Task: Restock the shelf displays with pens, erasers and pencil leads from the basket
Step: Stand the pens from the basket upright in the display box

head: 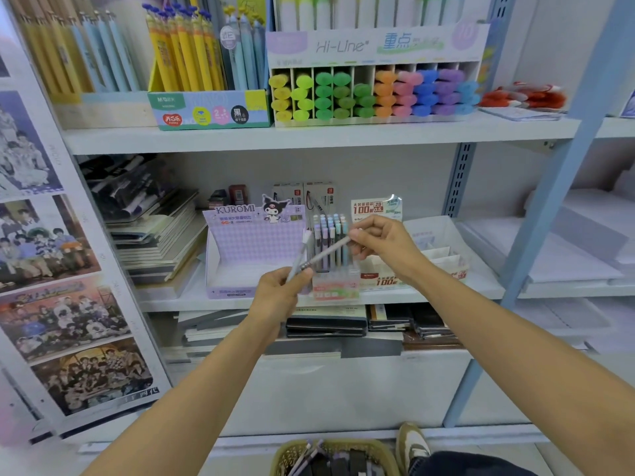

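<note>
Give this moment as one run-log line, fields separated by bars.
left hand: grips pale slim pen | right hand: pinches grey slim pen | place: before pastel pen display box

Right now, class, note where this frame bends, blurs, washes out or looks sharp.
Head view: the wide lens slants the blue upright and bows the photo panel; the highlighter display top is washed out; pens pinched by left hand and right hand are motion-smeared; Kuromi box lettering reads clearly.

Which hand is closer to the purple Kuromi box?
Left. The left hand is in front of the Kuromi box's lower right corner, holding a pen. The right hand is farther right, in front of the pen display, pinching a second pen.
</note>
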Demonstrator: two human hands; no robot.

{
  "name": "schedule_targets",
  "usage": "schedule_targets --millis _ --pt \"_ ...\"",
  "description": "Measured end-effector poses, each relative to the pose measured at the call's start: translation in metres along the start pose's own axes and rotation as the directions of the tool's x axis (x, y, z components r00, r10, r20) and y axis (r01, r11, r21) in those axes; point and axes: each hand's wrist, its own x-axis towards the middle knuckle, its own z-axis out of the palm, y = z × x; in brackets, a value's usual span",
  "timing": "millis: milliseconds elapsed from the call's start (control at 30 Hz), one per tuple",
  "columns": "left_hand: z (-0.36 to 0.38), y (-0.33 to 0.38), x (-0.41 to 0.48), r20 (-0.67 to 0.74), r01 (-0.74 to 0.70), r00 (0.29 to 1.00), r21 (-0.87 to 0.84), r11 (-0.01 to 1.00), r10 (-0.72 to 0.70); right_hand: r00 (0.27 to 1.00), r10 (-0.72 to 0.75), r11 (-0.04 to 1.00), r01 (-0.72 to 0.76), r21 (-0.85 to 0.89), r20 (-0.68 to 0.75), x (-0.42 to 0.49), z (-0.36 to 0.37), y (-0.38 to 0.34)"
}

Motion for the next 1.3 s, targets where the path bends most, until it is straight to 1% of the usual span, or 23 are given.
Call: schedule_targets --millis 100,200,300,400,467,533,567,633,733,833,867,933,1000,1067,1167,1300 --pt "0.003 0.005 -0.002 -0.158 -0.025 0.987 -0.080 0.996 0.012 0.991 0.089 0.994 -0.081 -0.075 0.103 -0.017 -0.007 0.004" --pt "0.009 0.010 -0.006 -0.247 -0.092 0.968 -0.157 0.983 0.051 0.961 0.174 0.981 -0.150 -0.121 0.217 -0.032 -0.005 0.009" --pt "0.017 0.015 -0.010 -0.274 -0.134 0.959 -0.192 0.972 0.078 0.936 0.213 0.972 -0.173 -0.159 0.282 -0.039 0.001 0.010" --pt "0.019 0.016 -0.011 -0.252 -0.147 0.963 -0.179 0.973 0.099 0.917 0.230 0.959 -0.156 -0.238 0.326 -0.039 0.006 0.004" --pt "0.020 0.018 -0.011 -0.199 -0.134 0.974 -0.134 0.982 0.106 0.950 0.176 0.959 -0.106 -0.263 0.259 -0.036 0.011 -0.001" --pt "0.023 0.018 -0.011 -0.145 -0.132 0.982 -0.067 0.989 0.121 0.984 0.089 0.972 -0.052 -0.227 0.152 -0.031 0.018 -0.007" --pt "0.025 0.018 -0.011 -0.121 -0.146 0.983 -0.031 0.989 0.141 0.991 0.056 0.978 -0.029 -0.206 0.123 -0.028 0.022 -0.010" --pt "0.028 0.016 -0.012 -0.068 -0.184 0.980 0.015 0.983 0.184 0.992 0.015 0.977 0.013 -0.215 0.125 -0.024 0.030 -0.014" --pt "0.031 0.016 -0.010 -0.011 -0.212 0.977 0.019 0.977 0.213 0.991 -0.026 0.960 0.062 -0.274 0.133 -0.019 0.037 -0.013" --pt "0.028 0.016 -0.004 -0.046 -0.190 0.981 0.018 0.982 0.190 0.995 -0.062 0.959 0.083 -0.273 0.084 -0.014 0.033 -0.013" --pt "0.026 0.016 -0.001 -0.064 -0.168 0.984 0.010 0.986 0.168 0.995 -0.085 0.957 0.093 -0.276 0.042 -0.011 0.030 -0.014" --pt "0.022 0.014 0.005 -0.079 -0.128 0.989 -0.023 0.991 0.126 0.987 -0.138 0.949 0.107 -0.296 -0.087 -0.002 0.022 -0.016" --pt "0.018 0.011 0.009 -0.075 -0.119 0.990 -0.028 0.993 0.116 0.955 -0.181 0.950 0.108 -0.293 -0.234 0.008 0.013 -0.017" --pt "0.015 0.008 0.010 -0.061 -0.133 0.989 -0.002 0.991 0.133 0.922 -0.216 0.940 0.107 -0.325 -0.322 0.018 0.007 -0.015" --pt "0.012 0.005 0.013 -0.020 -0.149 0.989 -0.003 0.989 0.149 0.926 -0.219 0.900 0.069 -0.431 -0.307 0.029 0.004 -0.004" --pt "0.010 0.000 0.017 0.002 -0.101 0.995 -0.036 0.994 0.101 0.951 -0.204 0.822 0.039 -0.568 -0.231 0.031 0.008 0.017"
